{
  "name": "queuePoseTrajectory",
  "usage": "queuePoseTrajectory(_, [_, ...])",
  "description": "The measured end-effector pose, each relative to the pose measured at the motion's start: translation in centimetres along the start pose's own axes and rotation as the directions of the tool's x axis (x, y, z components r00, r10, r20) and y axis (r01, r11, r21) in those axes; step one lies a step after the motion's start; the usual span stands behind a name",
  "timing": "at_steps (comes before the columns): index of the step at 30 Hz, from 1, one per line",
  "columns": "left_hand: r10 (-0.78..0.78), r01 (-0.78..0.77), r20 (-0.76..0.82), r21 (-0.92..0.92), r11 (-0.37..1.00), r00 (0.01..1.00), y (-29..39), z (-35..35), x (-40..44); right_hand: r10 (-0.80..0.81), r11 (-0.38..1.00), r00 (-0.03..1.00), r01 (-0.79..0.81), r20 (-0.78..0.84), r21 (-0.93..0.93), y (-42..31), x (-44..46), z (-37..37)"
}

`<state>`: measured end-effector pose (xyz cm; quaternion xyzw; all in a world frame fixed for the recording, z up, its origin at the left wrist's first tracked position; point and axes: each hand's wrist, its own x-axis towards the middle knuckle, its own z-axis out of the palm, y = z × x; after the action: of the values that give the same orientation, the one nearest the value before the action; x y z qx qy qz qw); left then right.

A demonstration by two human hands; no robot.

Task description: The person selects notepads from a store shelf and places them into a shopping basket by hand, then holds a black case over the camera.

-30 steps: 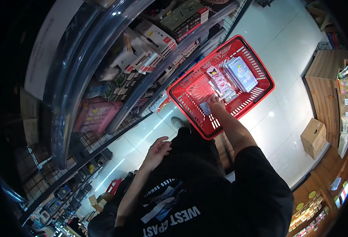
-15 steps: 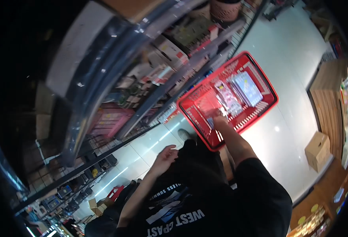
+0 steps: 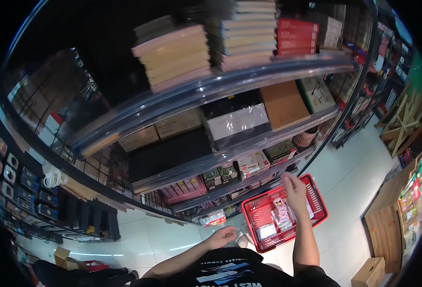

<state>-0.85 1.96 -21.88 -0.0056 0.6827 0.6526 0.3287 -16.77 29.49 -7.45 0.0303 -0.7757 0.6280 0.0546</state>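
Note:
A red shopping basket (image 3: pixel 322 198) stands on the floor beside the shelf. Inside it lie a pink-and-white packet (image 3: pixel 281 213), a small pale flat package (image 3: pixel 267 232) at the near left, and a bluish package (image 3: pixel 310 209) partly behind my right arm. Above the basket is my right hand (image 3: pixel 294 189), raised with fingers loosely extended and nothing visible in them; motion blurs it slightly. My left hand (image 3: pixel 222 237) hangs left of the basket, holding nothing, its fingers loosely bent and apart.
A tall dark shelf rack (image 3: pixel 196 177) crosses the view, with stacked books (image 3: pixel 175 57), red boxes (image 3: pixel 297 37) and a brown box (image 3: pixel 283 103). At right are a wooden display stand (image 3: pixel 385 205) and a cardboard box (image 3: pixel 369 272). A person's dark-clothed legs (image 3: pixel 77 275) show lower left.
My right hand has lifted out of the basket, and a small pale package now lies where it was. The view has swung up toward the shelves. My left hand remains at my side.

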Motion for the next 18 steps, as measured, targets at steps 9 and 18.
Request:
queuePoseTrajectory(9, [0.126,-0.129,-0.086,-0.032,0.991,0.988,1.1,-2.1,-3.7,-0.815,0.552,0.568,0.821,0.115,-0.145,-31.5,0.6,4.2])
queuePoseTrajectory(18, [0.166,-0.172,-0.128,-0.041,0.984,0.978,-1.4,-3.6,-6.3,-0.682,0.175,0.636,0.621,0.361,-0.764,-43.9,6.2,13.1])
